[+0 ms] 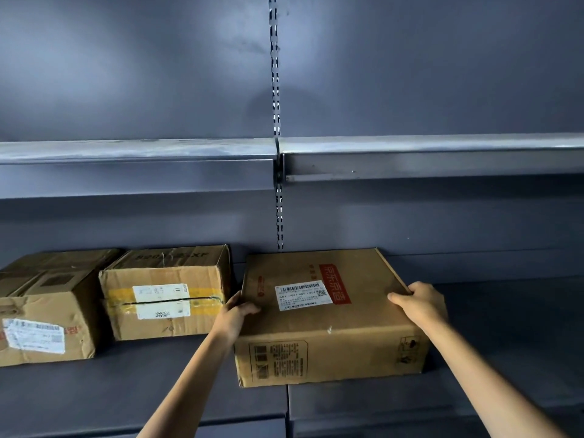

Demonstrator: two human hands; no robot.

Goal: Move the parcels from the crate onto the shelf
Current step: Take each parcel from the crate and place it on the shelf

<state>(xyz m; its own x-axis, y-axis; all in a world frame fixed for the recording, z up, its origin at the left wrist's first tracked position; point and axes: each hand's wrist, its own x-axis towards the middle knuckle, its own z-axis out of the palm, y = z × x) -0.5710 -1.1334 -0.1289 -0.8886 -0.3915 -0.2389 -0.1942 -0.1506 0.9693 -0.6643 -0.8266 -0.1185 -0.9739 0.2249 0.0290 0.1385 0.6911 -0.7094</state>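
Observation:
A wide, flat cardboard parcel (pixel 328 330) with a white address label and a red printed band lies on the dark grey shelf (pixel 158 384), right of centre. My left hand (pixel 235 314) grips its left edge, thumb on top. Over on the other side, my right hand (pixel 420 303) holds the right edge, with the thumb laid across the top and the fingers down the side. Two more parcels stand on the same shelf to the left: one with yellow tape (pixel 164 292) and one at the far left with a torn label (pixel 41 311). The crate is out of view.
An upper shelf (pixel 410 153) with a metal front lip runs across above the parcels. A slotted upright (pixel 275 90) divides the grey back panel. The shelf board right of the held parcel (pixel 505 327) carries nothing visible.

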